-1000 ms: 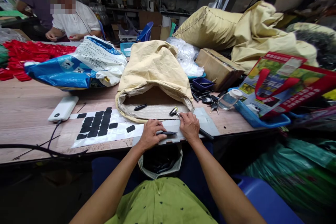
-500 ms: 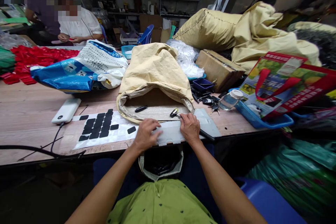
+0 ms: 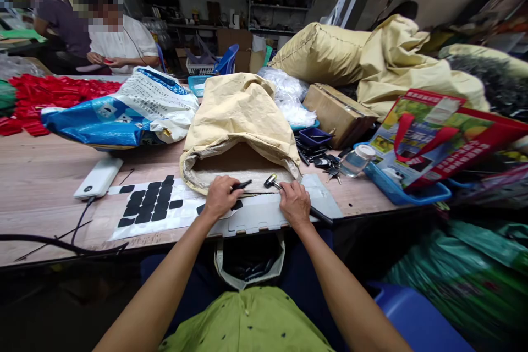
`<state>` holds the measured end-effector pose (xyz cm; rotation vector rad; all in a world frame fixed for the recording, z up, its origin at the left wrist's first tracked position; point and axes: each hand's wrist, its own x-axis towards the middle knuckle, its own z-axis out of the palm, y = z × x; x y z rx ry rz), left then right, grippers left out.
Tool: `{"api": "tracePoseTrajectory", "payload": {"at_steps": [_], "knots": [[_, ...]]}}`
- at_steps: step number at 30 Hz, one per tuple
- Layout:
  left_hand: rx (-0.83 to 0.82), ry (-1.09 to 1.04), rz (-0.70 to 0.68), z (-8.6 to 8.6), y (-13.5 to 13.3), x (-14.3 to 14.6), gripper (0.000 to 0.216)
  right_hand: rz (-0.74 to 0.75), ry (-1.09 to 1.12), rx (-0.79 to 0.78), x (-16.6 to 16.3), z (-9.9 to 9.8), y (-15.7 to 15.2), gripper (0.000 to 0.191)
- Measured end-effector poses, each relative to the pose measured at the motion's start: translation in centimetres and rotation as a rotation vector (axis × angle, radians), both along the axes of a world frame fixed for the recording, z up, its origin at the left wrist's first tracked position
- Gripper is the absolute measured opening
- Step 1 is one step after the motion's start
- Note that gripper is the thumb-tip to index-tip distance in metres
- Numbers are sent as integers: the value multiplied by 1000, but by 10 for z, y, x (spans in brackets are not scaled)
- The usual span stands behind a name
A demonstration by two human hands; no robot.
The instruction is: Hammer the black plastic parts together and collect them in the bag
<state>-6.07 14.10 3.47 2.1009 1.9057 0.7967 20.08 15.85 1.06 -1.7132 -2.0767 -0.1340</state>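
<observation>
My left hand [image 3: 221, 198] is closed on a small, slim black piece [image 3: 243, 184], whose end sticks out past the fingers towards the right. My right hand [image 3: 295, 204] grips a small hammer by its neck; the hammer head [image 3: 271, 180] points left and the black handle [image 3: 322, 216] runs out below the palm. Both hands are over a grey board [image 3: 259, 220] at the table's front edge. Just behind them lies the mouth of a beige cloth sack [image 3: 243, 104]. Black rounded pads [image 3: 150, 198] lie in rows on a white sheet [image 3: 169, 221], left of my left hand.
A white power bank [image 3: 99, 177] with a cable lies at left, near a blue-white bag [image 3: 111, 115]. Keys [image 3: 333, 174], a jar [image 3: 357, 160] and a blue basket [image 3: 400, 192] stand at right. An open bag of black pieces [image 3: 251, 269] hangs below the table edge. Two people sit far left.
My left hand has reached forward and taken up the black piece that lay in the sack's mouth. My right hand still holds the hammer in about the same place.
</observation>
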Motion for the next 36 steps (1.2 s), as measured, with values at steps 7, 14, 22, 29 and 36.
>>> {"api": "tracePoseTrajectory", "payload": {"at_steps": [7,14,22,29,36], "knots": [[-11,-100,-133,-25,-16,37,23,6,20,-12,0,2,1,23],[-6,-161,-139,-27,-14,32,19,56,288,6,4,10,-7,29],[-13,-184,-138,-27,-13,32,19,242,539,-118,-5,23,-41,28],[-35,-175,-115,-28,-13,32,18,280,490,-110,-15,28,-56,30],[-57,-157,-109,-26,-14,33,17,268,453,-120,-25,37,-62,29]]}}
